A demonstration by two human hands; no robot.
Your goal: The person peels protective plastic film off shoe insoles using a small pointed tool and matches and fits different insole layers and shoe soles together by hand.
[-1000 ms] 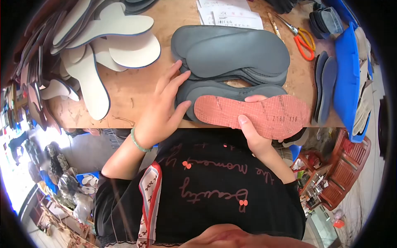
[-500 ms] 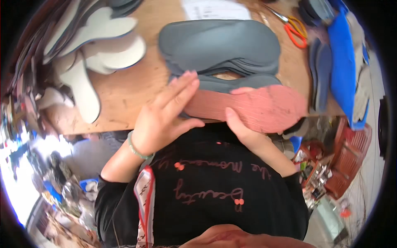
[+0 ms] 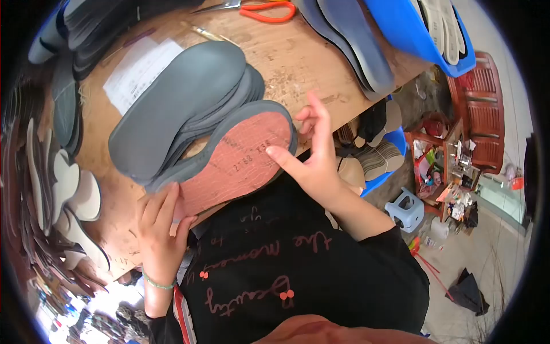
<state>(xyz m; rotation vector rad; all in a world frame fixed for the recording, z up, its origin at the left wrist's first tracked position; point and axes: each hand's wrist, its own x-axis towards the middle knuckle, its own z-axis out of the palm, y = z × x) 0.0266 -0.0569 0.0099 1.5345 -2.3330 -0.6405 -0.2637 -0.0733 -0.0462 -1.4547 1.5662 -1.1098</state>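
Note:
A pink insole-shaped sheet point(image 3: 238, 157) with printed marks lies over a grey insole point(image 3: 283, 112), whose edge shows around the toe end. My left hand point(image 3: 157, 226), a green bracelet at its wrist, grips the narrow heel end between fingers and thumb. At the wide end, the thumb of my right hand point(image 3: 312, 163) rests on the pink surface. The other right fingers are lifted off, apart and slightly curled, beyond the edge. Just behind sits a stack of grey insoles point(image 3: 177, 103), partly touching the piece in front.
Scissors with orange handles point(image 3: 269, 12) and a paper sheet point(image 3: 134, 71) lie on the wooden table point(image 3: 292, 63). Dark insoles point(image 3: 349, 46) are beside a blue bin point(image 3: 409, 34) at right. White insoles point(image 3: 66, 178) cluster at left. A blue stool point(image 3: 405, 207) stands on the floor.
The view has turned toward the right. The pink sheet now sits over the grey insole. My left hand has closed on the heel end; my right fingers have come off, leaving the thumb touching.

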